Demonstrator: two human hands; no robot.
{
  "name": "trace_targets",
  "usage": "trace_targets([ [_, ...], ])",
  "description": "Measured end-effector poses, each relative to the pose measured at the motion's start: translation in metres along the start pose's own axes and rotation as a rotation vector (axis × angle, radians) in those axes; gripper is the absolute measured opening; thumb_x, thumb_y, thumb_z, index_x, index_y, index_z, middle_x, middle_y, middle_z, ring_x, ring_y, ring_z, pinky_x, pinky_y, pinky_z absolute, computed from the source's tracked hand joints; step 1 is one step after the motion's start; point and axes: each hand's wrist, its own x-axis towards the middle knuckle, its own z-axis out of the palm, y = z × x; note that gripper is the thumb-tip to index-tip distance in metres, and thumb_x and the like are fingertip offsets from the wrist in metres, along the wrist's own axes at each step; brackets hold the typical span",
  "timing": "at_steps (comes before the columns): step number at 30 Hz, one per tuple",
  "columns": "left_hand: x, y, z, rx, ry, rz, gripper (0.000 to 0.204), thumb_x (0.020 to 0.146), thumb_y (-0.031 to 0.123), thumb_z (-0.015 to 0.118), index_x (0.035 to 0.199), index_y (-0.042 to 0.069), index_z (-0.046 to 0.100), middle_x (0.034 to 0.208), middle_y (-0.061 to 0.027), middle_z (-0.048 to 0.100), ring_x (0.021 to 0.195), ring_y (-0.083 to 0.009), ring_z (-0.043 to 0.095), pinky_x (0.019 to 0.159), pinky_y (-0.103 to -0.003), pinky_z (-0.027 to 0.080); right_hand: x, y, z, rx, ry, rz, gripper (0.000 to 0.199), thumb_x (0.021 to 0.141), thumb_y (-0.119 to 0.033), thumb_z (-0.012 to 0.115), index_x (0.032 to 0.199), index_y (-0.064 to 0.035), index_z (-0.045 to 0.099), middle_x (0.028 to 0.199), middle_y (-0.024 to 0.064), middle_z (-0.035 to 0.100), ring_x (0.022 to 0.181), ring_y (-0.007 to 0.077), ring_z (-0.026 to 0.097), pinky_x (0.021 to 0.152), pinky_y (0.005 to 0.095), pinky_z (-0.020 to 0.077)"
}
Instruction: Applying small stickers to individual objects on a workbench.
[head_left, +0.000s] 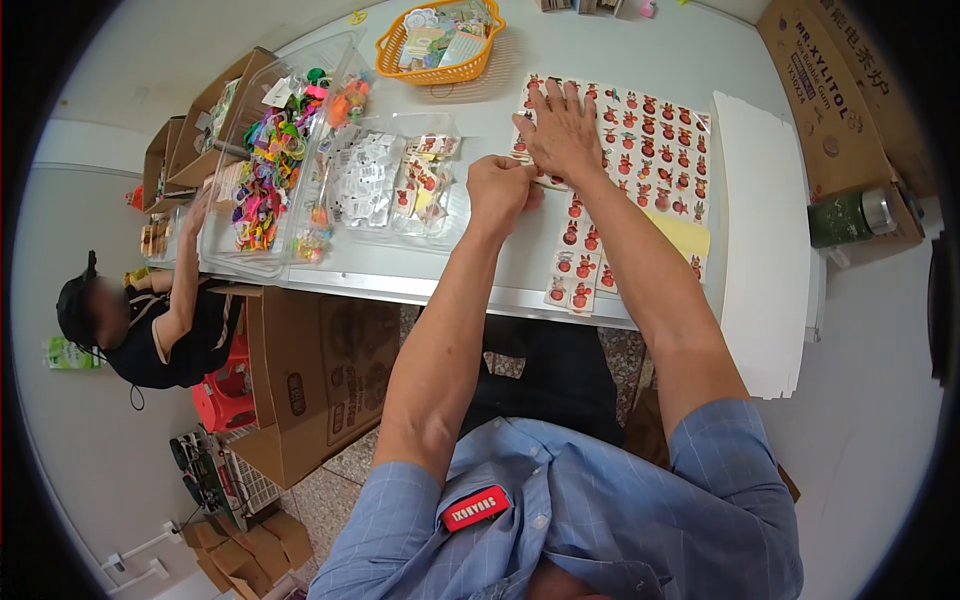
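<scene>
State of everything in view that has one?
Sticker sheets: spread flat
Left hand: curled at their edge, grip unclear
Right hand: open, resting on them
Yellow basket: open, filled
Large clear bin: uncovered, filled
Clear tray: uncovered, filled
Cardboard box below table: open

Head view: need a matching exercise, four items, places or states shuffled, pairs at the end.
Things:
1. Person's bare right hand
2. Person's bare left hand
3. Orange-yellow plastic basket
4. Green cylindrical flask with metallic top

Places or states:
A. Near the far edge of the white table
B. Curled, by the left edge of the white sheet printed with small red figures
C. At the picture's right, beside a brown cardboard box
D. Laid flat, on the sheet

Pairs: 1-D, 2-B, 3-A, 4-C
</scene>
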Motion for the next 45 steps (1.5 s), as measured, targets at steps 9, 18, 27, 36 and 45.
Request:
trace_targets([
  [9,-0.014,-0.04,0.004,-0.023,0.067,0.423,0.008,0.089,-0.001,0.067,0.095,0.0,0.063,0.076,-0.0064,0.068,0.072,-0.011,0.064,0.067,-0.027,0.052,0.001,0.004,0.011,0.005,0.015,0.013,0.068,0.105,-0.052,0.039,0.158,-0.0108,0.034,0.164,0.0145,0.031,0.153,0.0368,0.023,0.123,0.0591,0.0155],
  [18,-0.048,0.051,-0.12,0.33,0.453,0.618,0.015,0.091,0.009,0.071,0.103,0.0,0.07,0.085,-0.0128,0.075,0.065,-0.0178,0.07,0.065,-0.031,0.055,-0.001,0.004,0.003,0.003,-0.005,-0.005,0.068,0.105,-0.053,0.035,0.158,-0.0108,0.033,0.165,0.0147,0.029,0.154,0.0373,0.022,0.124,0.0592,0.0141],
  [27,-0.06,0.022,-0.09,1.073,0.629,0.921,0.027,0.087,0.008,0.067,0.113,0.011,0.07,0.119,-0.0086,0.065,0.102,-0.0316,0.066,0.078,-0.044,0.057,0.001,0.005,0.008,-0.016,-0.001,0.003,0.069,0.105,-0.055,0.036,0.159,-0.0117,0.034,0.165,0.0142,0.03,0.154,0.0369,0.022,0.125,0.059,0.0135],
  [36,-0.018,0.004,-0.033,1.346,-0.171,1.063,0.022,0.083,0.006,0.062,0.103,0.007,0.071,0.106,-0.0066,0.067,0.102,-0.0248,0.064,0.082,-0.04,0.053,0.002,0.004,0.01,-0.004,0.04,-0.003,0.069,0.104,-0.053,0.041,0.158,-0.0116,0.035,0.162,0.0134,0.035,0.151,0.0359,0.026,0.123,0.0593,0.0167],
  [45,0.009,-0.001,-0.04,1.49,-0.255,1.351,0.013,0.089,0.012,0.058,0.099,0.007,0.064,0.103,-0.007,0.063,0.103,-0.0218,0.062,0.082,-0.038,0.046,0.003,0.005,0.013,-0.001,0.076,-0.014,0.066,0.104,-0.052,0.042,0.156,-0.0113,0.038,0.16,0.0128,0.037,0.15,0.0354,0.028,0.123,0.0592,0.0173],
])
